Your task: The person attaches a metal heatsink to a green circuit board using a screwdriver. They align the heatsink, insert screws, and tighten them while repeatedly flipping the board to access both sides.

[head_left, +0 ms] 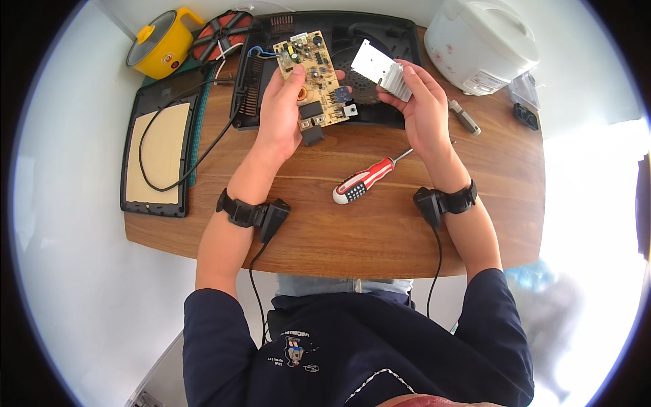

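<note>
My left hand [282, 112] is closed on the left edge of a tan circuit board [315, 78], its thumb lying on the component side. Coils, capacitors and dark blocks cover the board, and blue wires [261, 51] run from its upper left. In my right hand [424, 102] is a silver finned heat sink [383, 69], pinched at its finned end and tilted. A short gap separates it from the board. Both are held over a black open appliance housing [390, 30] with a round vent grille. Below them on the table lies a red and white screwdriver [364, 182].
A black-framed panel [157, 149] with a cable across it lies at the left. Behind it stand a yellow pot [161, 44] and a red-and-black coil [220, 37]. A white rice cooker [481, 44] is at the back right, near a grey-handled tool [464, 118].
</note>
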A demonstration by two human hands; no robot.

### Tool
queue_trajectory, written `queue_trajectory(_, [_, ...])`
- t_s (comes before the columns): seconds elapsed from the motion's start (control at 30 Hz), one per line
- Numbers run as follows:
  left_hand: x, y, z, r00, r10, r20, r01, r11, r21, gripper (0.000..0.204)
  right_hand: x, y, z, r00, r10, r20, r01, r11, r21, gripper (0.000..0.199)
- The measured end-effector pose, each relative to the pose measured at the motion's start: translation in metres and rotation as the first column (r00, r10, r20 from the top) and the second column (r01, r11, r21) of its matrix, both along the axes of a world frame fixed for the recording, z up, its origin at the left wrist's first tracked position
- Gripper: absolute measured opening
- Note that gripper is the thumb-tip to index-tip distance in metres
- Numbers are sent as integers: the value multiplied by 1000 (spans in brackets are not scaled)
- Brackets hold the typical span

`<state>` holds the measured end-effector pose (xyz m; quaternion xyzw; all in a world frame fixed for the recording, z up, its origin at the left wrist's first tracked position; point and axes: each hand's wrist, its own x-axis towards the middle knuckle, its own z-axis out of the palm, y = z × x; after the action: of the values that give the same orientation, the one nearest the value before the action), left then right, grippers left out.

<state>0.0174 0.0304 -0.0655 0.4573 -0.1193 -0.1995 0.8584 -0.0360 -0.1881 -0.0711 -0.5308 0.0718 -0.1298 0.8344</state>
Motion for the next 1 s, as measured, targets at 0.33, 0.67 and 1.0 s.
queue_trajectory(0.33, [2,0,-5,1000,20,-18,-19,999,25,41,-1,2,-5,999,37,1,-37,998,-53,33])
queue_trajectory(0.67, [2,-4,-4,995,96,33,-95,995,-29,38,-11,21,-6,944,-91,317,227,875,-427,31])
queue_trajectory(1.0, [-5,-37,46,965,183,-189,-201,976,-83,32,-10,11,17,674,8,739,720,220,-658,36])
